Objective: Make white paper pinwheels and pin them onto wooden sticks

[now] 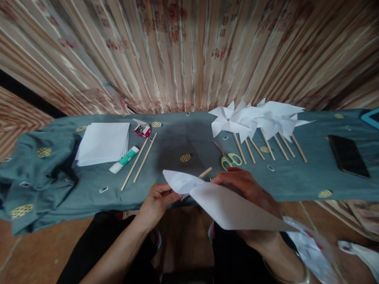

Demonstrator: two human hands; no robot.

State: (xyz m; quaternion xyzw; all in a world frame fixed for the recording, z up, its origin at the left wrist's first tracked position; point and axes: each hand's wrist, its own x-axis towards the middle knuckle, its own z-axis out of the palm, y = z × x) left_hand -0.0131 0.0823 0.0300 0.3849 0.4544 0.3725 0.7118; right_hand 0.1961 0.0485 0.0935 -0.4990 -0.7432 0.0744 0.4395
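Note:
A white paper pinwheel (227, 207) is held in front of me above the table's near edge, its large blades folded and tilted. My left hand (158, 201) is closed, thumb and fingers pinching the pinwheel near its middle. My right hand (251, 187) is curled round the far side of the pinwheel; the paper covers part of its fingers. The end of a wooden stick (205, 172) sticks out behind the paper, between the two hands. Just beyond my right hand lie green-handled scissors (229, 158), blades pointing away to the left.
Several pinwheels on sticks (233, 120) lie at the back right. Left are a stack of white paper (103, 142), a glue stick (124, 159), two wooden sticks (145, 157) and a small red box (142, 129) of metal pieces. A black phone (348, 156) lies far right.

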